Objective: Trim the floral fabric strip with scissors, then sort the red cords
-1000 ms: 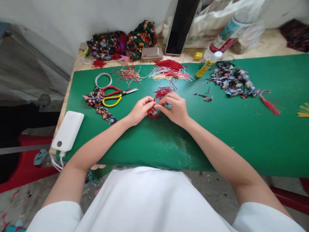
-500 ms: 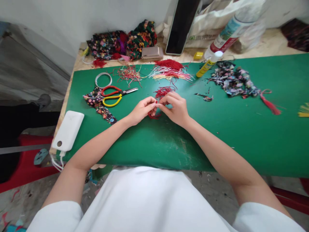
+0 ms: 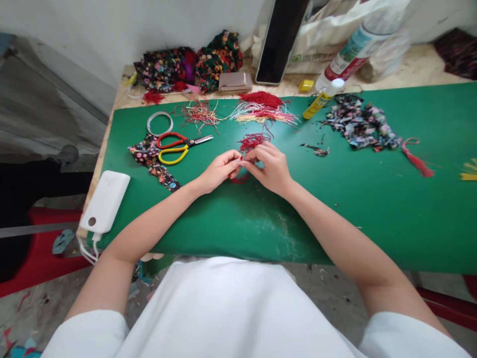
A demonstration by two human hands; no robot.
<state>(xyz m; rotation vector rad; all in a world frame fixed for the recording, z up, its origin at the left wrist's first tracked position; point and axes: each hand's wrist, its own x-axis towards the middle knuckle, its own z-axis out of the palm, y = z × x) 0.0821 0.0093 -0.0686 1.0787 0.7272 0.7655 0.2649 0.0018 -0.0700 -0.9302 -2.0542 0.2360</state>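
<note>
My left hand and my right hand meet above the green mat, fingertips pinched together. A small bit of red shows at the left fingertips, and dark red strands hang just below them, so the left hand is closed on red thread. What the right fingertips pinch is too small to make out. Just beyond the hands lies a pile of dark red cords. Scissors with red and yellow handles rest to the left, beside a floral fabric strip.
A white power bank sits at the left edge. Along the back are a tape ring, red and white threads, a glue bottle, a phone and a large bottle. Floral scraps and a red tassel lie right.
The fingers have shifted very slightly, and the red strands under them hang a little differently. Everything else stays in place.
</note>
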